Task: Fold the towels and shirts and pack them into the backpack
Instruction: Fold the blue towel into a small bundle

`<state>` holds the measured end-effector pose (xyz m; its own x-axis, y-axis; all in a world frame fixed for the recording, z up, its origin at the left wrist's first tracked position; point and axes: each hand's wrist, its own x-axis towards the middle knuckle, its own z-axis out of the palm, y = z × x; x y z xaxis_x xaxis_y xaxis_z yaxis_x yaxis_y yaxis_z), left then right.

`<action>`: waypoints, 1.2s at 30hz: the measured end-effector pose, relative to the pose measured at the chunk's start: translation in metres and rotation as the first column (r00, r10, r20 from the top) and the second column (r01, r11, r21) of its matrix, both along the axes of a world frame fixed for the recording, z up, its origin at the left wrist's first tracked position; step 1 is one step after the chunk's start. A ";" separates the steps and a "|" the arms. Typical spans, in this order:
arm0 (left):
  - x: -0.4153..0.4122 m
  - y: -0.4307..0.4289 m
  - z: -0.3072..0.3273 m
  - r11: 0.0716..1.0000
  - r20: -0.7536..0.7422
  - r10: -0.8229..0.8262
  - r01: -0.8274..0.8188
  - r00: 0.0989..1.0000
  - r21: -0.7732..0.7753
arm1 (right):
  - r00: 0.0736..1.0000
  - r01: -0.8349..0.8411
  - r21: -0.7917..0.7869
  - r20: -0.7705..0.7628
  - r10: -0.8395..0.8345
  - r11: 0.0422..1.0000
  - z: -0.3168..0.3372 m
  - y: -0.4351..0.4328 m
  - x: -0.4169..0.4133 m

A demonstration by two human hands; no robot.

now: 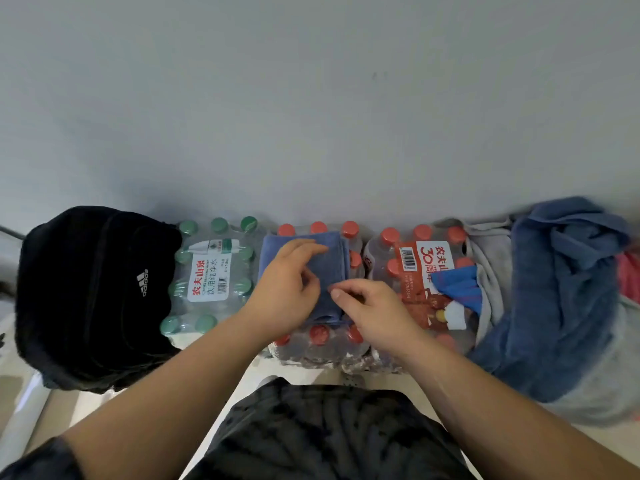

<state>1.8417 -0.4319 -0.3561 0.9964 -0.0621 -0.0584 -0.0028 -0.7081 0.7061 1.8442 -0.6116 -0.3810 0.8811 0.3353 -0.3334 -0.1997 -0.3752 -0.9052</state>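
A small folded blue towel (332, 268) lies on top of the middle pack of red-capped water bottles (320, 336). My left hand (287, 289) rests on the towel's left half with fingers lightly bent over it. My right hand (367, 308) is at the towel's near right edge, fingers curled with thumb and forefinger together at the cloth. A black backpack (90, 296) stands at the left, its front facing up. At the right lies a heap of unfolded laundry: a dark blue towel (561, 292), a grey shirt (491, 268) and a bright blue cloth (462, 285).
A pack of green-capped bottles (211, 271) sits between the backpack and the towel. Another red-capped pack (419, 268) stands right of the middle one. A plain wall rises right behind the packs. A red cloth (628, 275) shows at the far right. Pale floor lies below.
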 end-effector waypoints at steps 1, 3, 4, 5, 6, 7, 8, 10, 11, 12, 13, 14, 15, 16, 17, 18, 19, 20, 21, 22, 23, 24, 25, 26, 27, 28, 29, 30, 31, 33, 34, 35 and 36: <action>-0.001 0.003 -0.001 0.997 0.089 -0.005 -0.002 0.996 0.077 | 1.000 0.026 -0.007 0.011 -0.026 1.000 0.001 -0.001 0.000; -0.001 0.007 -0.006 0.955 0.173 -0.069 0.015 0.983 0.295 | 0.998 0.055 -0.004 0.014 -0.055 0.998 0.003 -0.005 -0.001; 0.000 0.007 -0.009 0.912 0.134 -0.116 0.052 0.984 0.407 | 0.999 0.054 0.004 -0.001 -0.054 0.999 0.004 -0.007 -0.002; 0.002 0.006 -0.013 0.860 0.057 -0.156 0.107 0.986 0.500 | 0.999 0.046 0.010 -0.021 -0.045 0.999 0.003 -0.009 -0.003; 0.002 0.004 -0.019 0.804 -0.029 -0.180 0.164 0.983 0.571 | 0.999 0.028 0.001 -0.034 -0.028 1.000 0.002 -0.010 -0.004; 0.002 0.002 -0.026 0.757 -0.100 -0.189 0.210 0.977 0.619 | 1.000 0.001 -0.031 -0.026 -0.002 1.000 0.002 -0.012 -0.004; 0.002 0.001 -0.032 0.726 -0.144 -0.190 0.238 0.971 0.645 | 1.000 -0.029 -0.086 0.010 0.030 0.996 0.001 -0.013 -0.004; 0.001 -0.001 -0.042 0.700 -0.181 -0.179 0.255 0.967 0.667 | 0.988 -0.062 -0.209 0.126 0.090 0.976 0.001 -0.018 -0.003; 0.001 -0.002 -0.045 0.695 -0.186 -0.176 0.256 0.967 0.672 | 0.978 -0.067 -0.249 0.176 0.113 0.966 0.003 -0.020 -0.002; 0.001 -0.002 -0.046 0.694 -0.185 -0.174 0.254 0.967 0.674 | 0.967 -0.071 -0.280 0.218 0.135 0.957 0.005 -0.022 0.000; 0.002 -0.002 -0.047 0.693 -0.182 -0.173 0.251 0.968 0.676 | 0.954 -0.077 -0.305 0.254 0.159 0.949 0.007 -0.024 0.002; 0.002 -0.002 -0.048 0.691 -0.180 -0.172 0.249 0.969 0.679 | 0.941 -0.084 -0.332 0.284 0.185 0.940 0.008 -0.025 0.004; 0.002 -0.002 -0.048 0.690 -0.176 -0.171 0.246 0.969 0.681 | 0.927 -0.089 -0.363 0.311 0.211 0.927 0.008 -0.026 0.006; 0.003 -0.002 -0.048 0.691 -0.175 -0.170 0.244 0.970 0.680 | 0.907 -0.093 -0.400 0.343 0.243 0.912 0.008 -0.026 0.009; 0.003 -0.002 -0.048 0.692 -0.181 -0.168 0.246 0.969 0.678 | 0.884 -0.095 -0.437 0.377 0.278 0.894 0.010 -0.026 0.011; 0.004 -0.002 -0.047 0.694 -0.189 -0.169 0.253 0.967 0.674 | 0.857 -0.097 -0.472 0.408 0.315 0.876 0.011 -0.025 0.015; 0.004 -0.001 -0.046 0.703 -0.191 -0.173 0.257 0.966 0.663 | 0.828 -0.105 -0.501 0.434 0.355 0.859 0.014 -0.022 0.020; 0.003 0.000 -0.044 0.720 -0.181 -0.177 0.253 0.967 0.646 | 0.803 -0.126 -0.530 0.442 0.400 0.839 0.017 -0.019 0.025; 0.002 0.001 -0.042 0.747 -0.156 -0.174 0.233 0.972 0.623 | 0.777 -0.161 -0.565 0.433 0.457 0.809 0.019 -0.015 0.032; -0.001 0.004 -0.040 0.780 -0.116 -0.155 0.194 0.981 0.595 | 0.741 -0.210 -0.611 0.409 0.532 0.763 0.021 -0.010 0.039; -0.005 0.007 -0.036 0.813 -0.068 -0.111 0.130 0.992 0.568 | 0.687 -0.261 -0.665 0.381 0.619 0.699 0.021 -0.006 0.047; -0.010 0.011 -0.033 0.836 -0.027 -0.043 0.050 0.999 0.546 | 0.619 -0.301 -0.719 0.352 0.702 0.626 0.020 -0.001 0.055; -0.016 0.016 -0.029 0.848 0.002 0.035 -0.031 0.999 0.529 | 0.547 -0.331 -0.765 0.321 0.773 0.552 0.018 0.004 0.061; -0.023 0.022 -0.025 0.854 0.012 0.107 -0.098 0.994 0.511 | 0.482 -0.353 -0.803 0.283 0.829 0.480 0.015 0.008 0.068; -0.029 0.027 -0.022 0.861 0.009 0.160 -0.144 0.987 0.488 | 0.427 -0.372 -0.832 0.241 0.872 0.412 0.010 0.011 0.074; -0.034 0.032 -0.020 0.872 0.001 0.198 -0.177 0.980 0.456 | 0.383 -0.384 -0.853 0.202 0.901 0.354 0.003 0.014 0.079; -0.037 0.035 -0.017 0.887 -0.010 0.227 -0.202 0.974 0.415 | 0.354 -0.392 -0.865 0.172 0.919 0.313 -0.003 0.016 0.084; -0.040 0.038 -0.015 0.901 -0.026 0.253 -0.225 0.967 0.371 | 0.342 -0.399 -0.869 0.156 0.927 0.294 -0.009 0.017 0.087; -0.041 0.039 -0.014 0.911 -0.048 0.275 -0.245 0.960 0.331 | 0.346 -0.404 -0.867 0.152 0.926 0.293 -0.013 0.017 0.089; -0.043 0.042 -0.014 0.923 -0.096 0.304 -0.268 0.948 0.277 | 0.370 -0.404 -0.861 0.156 0.916 0.310 -0.017 0.014 0.088; -0.043 0.043 -0.015 0.928 -0.119 0.309 -0.272 0.943 0.257 | 0.388 -0.404 -0.856 0.161 0.908 0.324 -0.017 0.013 0.085; -0.042 0.044 -0.016 0.932 -0.143 0.312 -0.273 0.939 0.237 | 0.409 -0.404 -0.848 0.167 0.897 0.342 -0.017 0.012 0.082; -0.041 0.044 -0.017 0.935 -0.166 0.314 -0.275 0.935 0.224 | 0.435 -0.401 -0.843 0.169 0.884 0.359 -0.016 0.011 0.078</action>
